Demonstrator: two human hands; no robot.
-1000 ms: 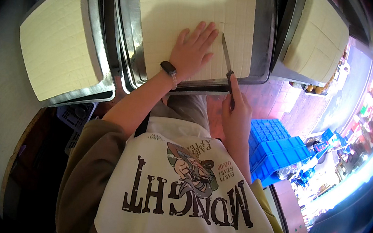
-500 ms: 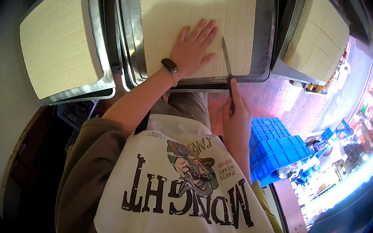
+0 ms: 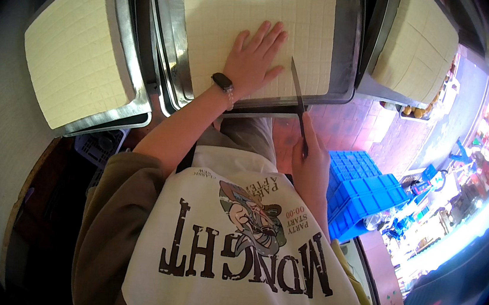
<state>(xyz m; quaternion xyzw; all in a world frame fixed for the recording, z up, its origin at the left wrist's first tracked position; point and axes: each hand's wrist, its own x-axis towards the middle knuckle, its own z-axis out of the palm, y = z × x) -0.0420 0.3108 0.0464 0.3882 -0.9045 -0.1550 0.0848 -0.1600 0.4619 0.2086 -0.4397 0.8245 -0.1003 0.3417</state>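
My left hand [image 3: 253, 58] lies spread, fingers apart, on a pale, tofu-like slab [image 3: 312, 17] scored into a grid in the middle metal tray [image 3: 346, 44]. I wear a dark band and a beaded bracelet on that wrist. My right hand [image 3: 311, 150] is closed on the dark handle of a long knife [image 3: 298, 86], whose blade lies over the slab's near part, just right of my left fingers, pointing away from me.
A second scored slab [image 3: 70, 51] sits on a tray at left, a third [image 3: 416, 45] at right, with a pan of brown round items [image 3: 417, 112] beside it. Blue crates [image 3: 358, 200] stand on the reddish tiled floor [image 3: 372, 127]; cluttered goods fill the far right.
My right hand and the knife have moved back toward my body, the blade tip sliding nearer along the slab. My left hand has shifted slightly away from me on the slab.
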